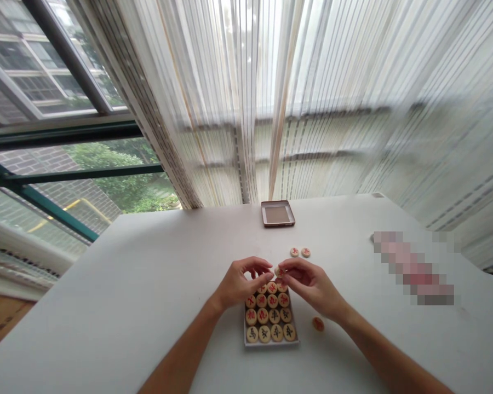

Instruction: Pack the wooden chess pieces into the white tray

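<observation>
My right hand (312,282) pinches a Chinese chess piece (278,271) with a red character between thumb and fingertips, just above the far end of a shallow box. Close by, my left hand (246,282) is curved with its thumb and fingers apart, and I see nothing held between them. The box (271,345) lies below both hands, with rows of round wooden pieces in it. Red characters mark the farther pieces and black ones the nearer piece (276,332) rows. Part of the far rows is hidden by my hands.
Two red-marked pieces (299,252) lie beyond my right hand, and a single piece (318,324) lies right of the box. A brownish square lid (278,214) is near the back edge of the white table (156,284). At the right is a pixelated object (413,268).
</observation>
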A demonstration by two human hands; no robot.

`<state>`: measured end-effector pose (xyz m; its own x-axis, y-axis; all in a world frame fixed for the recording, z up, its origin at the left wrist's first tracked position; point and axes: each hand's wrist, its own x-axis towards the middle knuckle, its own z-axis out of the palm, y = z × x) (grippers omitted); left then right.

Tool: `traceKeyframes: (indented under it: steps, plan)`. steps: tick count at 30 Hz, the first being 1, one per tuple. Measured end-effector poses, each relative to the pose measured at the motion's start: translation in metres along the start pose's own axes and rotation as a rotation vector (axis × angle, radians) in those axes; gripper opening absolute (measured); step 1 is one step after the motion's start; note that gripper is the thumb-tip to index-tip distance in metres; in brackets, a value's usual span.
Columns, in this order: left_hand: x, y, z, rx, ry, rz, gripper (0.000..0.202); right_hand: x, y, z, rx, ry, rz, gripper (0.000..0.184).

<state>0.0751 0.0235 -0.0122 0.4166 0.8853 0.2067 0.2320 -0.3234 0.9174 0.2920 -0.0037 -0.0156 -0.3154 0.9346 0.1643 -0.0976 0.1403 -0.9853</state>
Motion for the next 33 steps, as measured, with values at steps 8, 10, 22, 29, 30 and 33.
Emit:
traceKeyframes:
  steps: [8,10,22,29,30,33]
  plan:
    - [0.001,-0.002,0.0,0.033,0.029,-0.022,0.022,0.003,-0.001,-0.008,0.124,0.049,0.015,0.027]
    - [0.001,-0.002,0.0,0.038,0.023,-0.03,0.022,0.004,-0.001,-0.009,0.132,0.063,0.008,0.028]
    - [-0.002,0.007,0.005,-0.014,-0.019,0.01,0.027,0.0,-0.001,-0.003,0.059,-0.011,0.136,0.041]
    - [-0.002,0.007,0.007,-0.066,-0.026,-0.019,0.034,-0.001,-0.007,0.005,0.043,-0.049,0.1,0.036]
    - [-0.002,0.007,0.008,-0.073,-0.03,-0.023,0.034,-0.001,-0.007,0.006,0.045,-0.046,0.1,0.035]
    - [-0.002,0.007,0.008,-0.073,-0.031,-0.03,0.033,-0.001,-0.007,0.006,0.053,-0.038,0.106,0.034]
